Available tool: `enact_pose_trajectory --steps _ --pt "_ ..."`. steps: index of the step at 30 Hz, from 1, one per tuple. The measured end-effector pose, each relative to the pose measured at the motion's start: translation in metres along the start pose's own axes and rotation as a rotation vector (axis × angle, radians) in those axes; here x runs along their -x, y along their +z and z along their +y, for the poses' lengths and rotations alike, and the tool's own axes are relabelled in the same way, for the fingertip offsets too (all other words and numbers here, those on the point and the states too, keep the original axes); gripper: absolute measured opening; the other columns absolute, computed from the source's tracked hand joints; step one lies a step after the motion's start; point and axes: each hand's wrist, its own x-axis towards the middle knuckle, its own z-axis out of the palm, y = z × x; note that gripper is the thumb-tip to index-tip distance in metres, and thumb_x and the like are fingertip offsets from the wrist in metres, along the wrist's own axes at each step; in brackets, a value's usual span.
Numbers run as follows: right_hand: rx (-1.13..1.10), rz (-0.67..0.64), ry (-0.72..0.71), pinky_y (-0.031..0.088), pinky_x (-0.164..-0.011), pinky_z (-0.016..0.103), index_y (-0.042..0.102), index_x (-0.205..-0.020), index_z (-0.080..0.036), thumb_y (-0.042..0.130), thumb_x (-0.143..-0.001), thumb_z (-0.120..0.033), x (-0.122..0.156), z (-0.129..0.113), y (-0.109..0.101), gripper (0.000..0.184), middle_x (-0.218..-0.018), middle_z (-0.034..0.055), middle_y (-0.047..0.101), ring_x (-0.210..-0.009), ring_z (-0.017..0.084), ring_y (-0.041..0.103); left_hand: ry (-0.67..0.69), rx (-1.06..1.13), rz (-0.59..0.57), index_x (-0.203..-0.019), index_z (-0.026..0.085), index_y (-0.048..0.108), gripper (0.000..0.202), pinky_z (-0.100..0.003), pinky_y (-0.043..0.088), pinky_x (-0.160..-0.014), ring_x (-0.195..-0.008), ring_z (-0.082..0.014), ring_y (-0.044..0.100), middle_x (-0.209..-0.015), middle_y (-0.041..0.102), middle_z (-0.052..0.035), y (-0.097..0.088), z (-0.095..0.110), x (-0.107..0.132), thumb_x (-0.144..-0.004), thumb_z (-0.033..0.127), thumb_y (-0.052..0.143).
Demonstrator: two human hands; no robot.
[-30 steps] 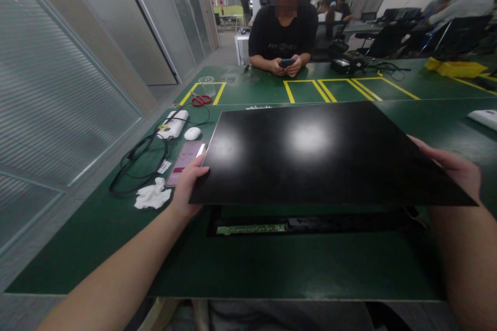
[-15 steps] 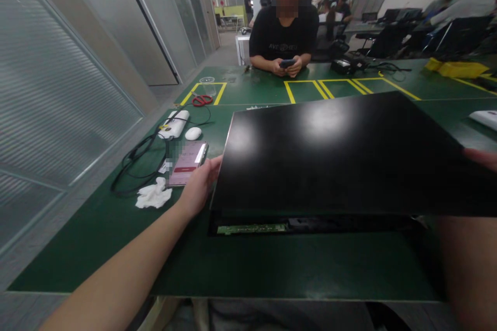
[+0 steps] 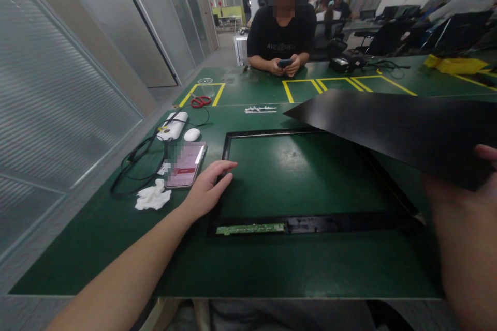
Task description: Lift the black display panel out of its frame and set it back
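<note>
A thin black screen panel (image 3: 388,124) is tilted above the right side of the table. My right hand (image 3: 462,199) grips its near right edge, with a finger over the top; part of that hand is cut off by the picture's edge. Below it lies a black rectangular monitor frame (image 3: 341,223), flat on the green table. A green circuit board strip (image 3: 250,229) sits in the frame's near bar. My left hand (image 3: 212,183) rests at the frame's left side, fingers stretched out and thumb apart, holding nothing.
Left of the frame lie a phone (image 3: 186,165), a crumpled tissue (image 3: 153,195), a white mouse (image 3: 191,135), a white box with cables (image 3: 173,126) and red scissors (image 3: 201,102). White strips (image 3: 260,109) lie behind the frame. A person (image 3: 283,36) sits opposite, holding a phone.
The screen panel has moved right and tilted, carried by my right hand, uncovering the monitor frame and tabletop. My left hand has let go of the panel's left edge.
</note>
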Motion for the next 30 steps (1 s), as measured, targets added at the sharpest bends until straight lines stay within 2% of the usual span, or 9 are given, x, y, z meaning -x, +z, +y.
enact_pose_trajectory --steps 3,5,8,12,15,22,25,30 --pt "-0.011 -0.235 -0.100 0.067 -0.066 0.043 0.052 -0.071 -0.023 0.050 -0.075 -0.011 0.006 -0.004 0.006 0.013 -0.091 0.0053 0.065 -0.089 0.022 0.070 0.069 -0.073 -0.028 -0.123 0.018 0.069 0.030 -0.049 0.050 -0.109 -0.121 -0.0279 0.065 -0.127 0.070 -0.0128 0.000 0.000 0.001 -0.100 0.033 0.056" --pt "-0.020 -0.256 -0.078 0.066 -0.066 0.038 0.050 -0.070 -0.023 0.050 -0.072 -0.009 0.002 -0.005 0.005 0.014 -0.087 0.0057 0.063 -0.089 0.020 0.069 0.092 -0.098 -0.046 -0.124 0.019 0.069 0.029 -0.048 0.050 -0.110 -0.122 -0.0274 0.065 -0.128 0.070 -0.0127 0.001 -0.002 0.001 -0.101 0.031 0.056" --pt "-0.004 -0.210 -0.070 0.063 -0.061 0.031 0.051 -0.072 -0.022 0.051 -0.069 -0.011 -0.008 -0.006 0.000 0.012 -0.087 0.0062 0.063 -0.092 0.020 0.068 0.106 -0.127 -0.072 -0.125 0.020 0.068 0.028 -0.048 0.051 -0.109 -0.122 -0.0268 0.065 -0.127 0.070 -0.0118 0.001 -0.004 0.002 -0.101 0.029 0.056" --pt "0.032 -0.065 -0.080 0.055 -0.050 0.022 0.053 -0.073 -0.020 0.052 -0.064 -0.014 -0.019 -0.006 -0.003 0.011 -0.092 0.0079 0.064 -0.095 0.019 0.067 0.131 -0.146 -0.088 -0.124 0.020 0.068 0.027 -0.050 0.052 -0.108 -0.120 -0.0265 0.066 -0.127 0.070 -0.0119 0.002 -0.005 0.003 -0.101 0.029 0.056" --pt "0.040 0.038 -0.040 0.053 -0.049 0.018 0.054 -0.074 -0.019 0.051 -0.064 -0.015 -0.020 -0.006 -0.002 0.011 -0.100 0.0077 0.065 -0.094 0.016 0.067 0.149 -0.157 -0.095 -0.122 0.021 0.069 0.025 -0.051 0.053 -0.107 -0.119 -0.0269 0.066 -0.125 0.071 -0.0114 0.002 -0.006 0.002 -0.101 0.029 0.056" --pt "0.114 0.126 0.008 0.057 -0.048 0.024 0.051 -0.073 -0.019 0.050 -0.063 -0.010 -0.019 -0.005 0.004 0.014 -0.099 0.0056 0.065 -0.088 0.016 0.068 0.173 -0.186 -0.124 -0.120 0.022 0.070 0.025 -0.052 0.052 -0.108 -0.120 -0.0274 0.066 -0.125 0.071 -0.0109 0.001 -0.006 0.002 -0.101 0.028 0.056" --pt "0.162 0.188 0.028 0.057 -0.049 0.024 0.050 -0.074 -0.019 0.050 -0.063 -0.008 -0.023 -0.003 0.002 0.015 -0.099 0.0048 0.065 -0.085 0.015 0.067 0.177 -0.191 -0.136 -0.120 0.022 0.070 0.025 -0.052 0.053 -0.106 -0.119 -0.0276 0.066 -0.124 0.072 -0.0110 0.001 -0.005 0.002 -0.101 0.029 0.055" --pt "0.180 0.209 0.067 0.056 -0.052 0.024 0.053 -0.077 -0.017 0.051 -0.061 -0.007 -0.038 0.002 -0.007 0.019 -0.100 0.0044 0.066 -0.086 0.015 0.065 0.165 -0.206 -0.158 -0.120 0.023 0.070 0.026 -0.053 0.053 -0.107 -0.120 -0.0286 0.066 -0.125 0.071 -0.0111 0.000 -0.003 0.002 -0.101 0.030 0.055"
